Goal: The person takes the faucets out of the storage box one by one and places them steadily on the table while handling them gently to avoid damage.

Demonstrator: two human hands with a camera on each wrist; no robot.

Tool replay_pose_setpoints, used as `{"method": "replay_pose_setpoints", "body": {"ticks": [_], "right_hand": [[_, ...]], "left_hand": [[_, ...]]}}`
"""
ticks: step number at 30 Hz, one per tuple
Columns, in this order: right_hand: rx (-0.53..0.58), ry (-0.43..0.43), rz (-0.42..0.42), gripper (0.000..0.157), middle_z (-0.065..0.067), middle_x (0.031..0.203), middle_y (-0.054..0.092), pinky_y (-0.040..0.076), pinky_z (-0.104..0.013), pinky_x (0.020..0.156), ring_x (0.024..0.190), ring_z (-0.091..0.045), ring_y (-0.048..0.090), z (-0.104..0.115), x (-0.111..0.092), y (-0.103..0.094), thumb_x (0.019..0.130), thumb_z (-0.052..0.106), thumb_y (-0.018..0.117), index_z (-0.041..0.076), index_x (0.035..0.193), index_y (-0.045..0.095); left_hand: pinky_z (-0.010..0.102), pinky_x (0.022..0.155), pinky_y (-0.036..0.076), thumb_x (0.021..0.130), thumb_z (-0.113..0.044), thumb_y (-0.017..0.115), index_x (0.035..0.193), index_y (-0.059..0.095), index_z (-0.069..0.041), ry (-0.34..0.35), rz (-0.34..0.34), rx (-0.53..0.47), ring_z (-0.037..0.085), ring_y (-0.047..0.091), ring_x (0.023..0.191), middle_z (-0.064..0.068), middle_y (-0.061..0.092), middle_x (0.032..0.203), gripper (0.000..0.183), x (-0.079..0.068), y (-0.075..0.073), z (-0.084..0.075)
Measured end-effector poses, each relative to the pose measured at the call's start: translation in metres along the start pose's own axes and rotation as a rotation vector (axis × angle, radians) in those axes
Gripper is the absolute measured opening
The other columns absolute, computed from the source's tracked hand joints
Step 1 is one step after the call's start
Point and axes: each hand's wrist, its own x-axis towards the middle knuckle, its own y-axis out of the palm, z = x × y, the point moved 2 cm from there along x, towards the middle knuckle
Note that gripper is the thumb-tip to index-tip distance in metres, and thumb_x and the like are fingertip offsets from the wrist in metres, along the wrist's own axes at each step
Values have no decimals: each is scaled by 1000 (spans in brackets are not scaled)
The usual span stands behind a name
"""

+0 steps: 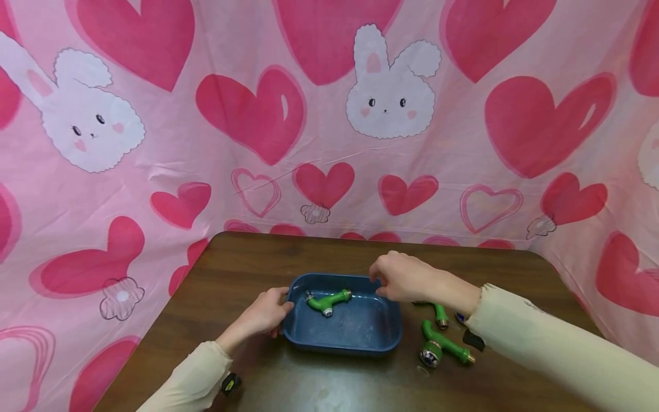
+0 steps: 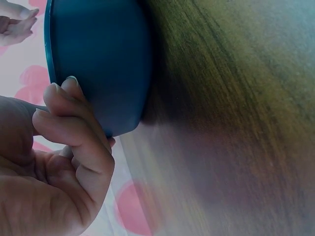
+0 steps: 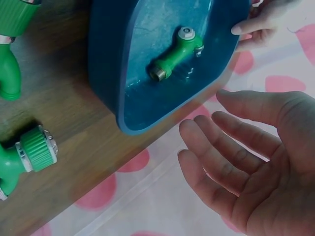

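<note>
My left hand (image 1: 265, 312) grips the left end of a dark blue rectangular tub (image 1: 355, 332); in the left wrist view its thumb and curled fingers pinch the rim. Inside the tub, toward the left, lies a green faucet (image 1: 329, 300) with a threaded brass end. Over the tub's back right corner hovers my right hand (image 1: 404, 277). The right wrist view shows its palm and loosely bent, spread fingers (image 3: 236, 142) with nothing between them.
Right of the tub, another green faucet (image 1: 448, 346) lies on the brown wooden table (image 1: 257, 257). Behind it is a further green faucet (image 1: 441, 316), partly covered by my right forearm. A pink heart-and-rabbit cloth (image 1: 319, 143) hangs around the table's back and sides.
</note>
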Motion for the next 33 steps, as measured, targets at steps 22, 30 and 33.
{"method": "replay_pose_setpoints", "body": {"ticks": [22, 30, 33], "right_hand": [[-9, -21, 28, 23, 9, 72, 60, 55, -30, 61, 68, -11, 58, 16, 24, 5, 85, 16, 88, 11, 106, 81], [-4, -9, 51, 25, 7, 73, 60, 55, -31, 61, 71, -14, 57, 19, 35, 11, 85, 16, 88, 12, 108, 81], [-5, -9, 63, 24, 7, 74, 60, 55, -32, 62, 72, -13, 58, 20, 39, 13, 85, 15, 88, 13, 108, 81]], "left_hand": [[28, 41, 48, 108, -10, 59, 153, 44, 8, 5, -5, 0, 18, 55, 40, 11, 62, 61, 51, 0, 0, 1], [29, 42, 49, 108, -10, 58, 154, 44, 9, 11, 5, -18, 19, 55, 41, 11, 62, 61, 51, -1, 0, 2], [29, 42, 49, 108, -10, 58, 154, 43, 8, 9, 3, -15, 19, 55, 41, 11, 61, 61, 52, -1, 0, 2]]}}
